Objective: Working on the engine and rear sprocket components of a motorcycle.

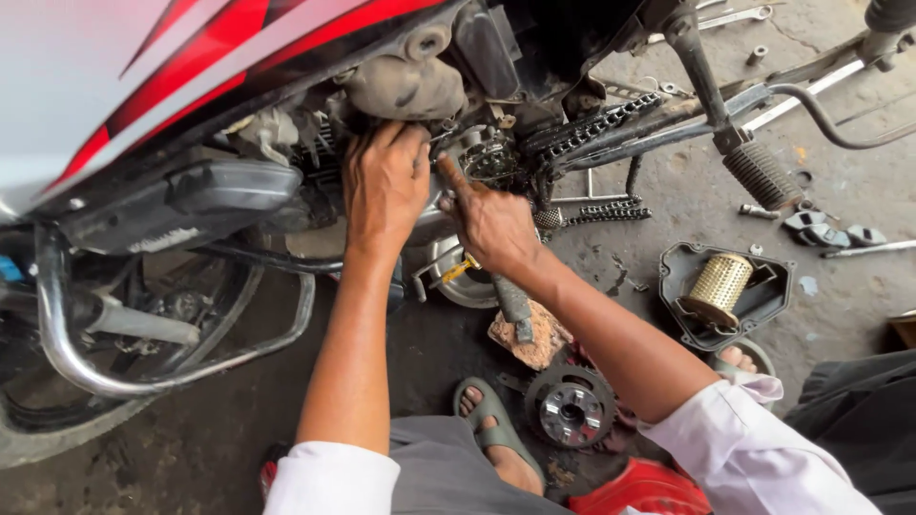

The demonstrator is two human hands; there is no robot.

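The left hand (385,186) presses flat, fingers unclenched, against the motorcycle engine (420,105). The right hand (491,224), grip seemingly closed on a small tool, works beside the front sprocket (491,157), where the chain (596,124) hangs.

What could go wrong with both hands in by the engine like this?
1. The right hand has a finger at the open front sprocket, and the drive chain hangs slack close by, so a pinch looks possible.
2. The left hand presses the greasy engine case and might slip.
3. The loose rear sprocket and bolts lie by the sandalled foot; they could be kicked away.
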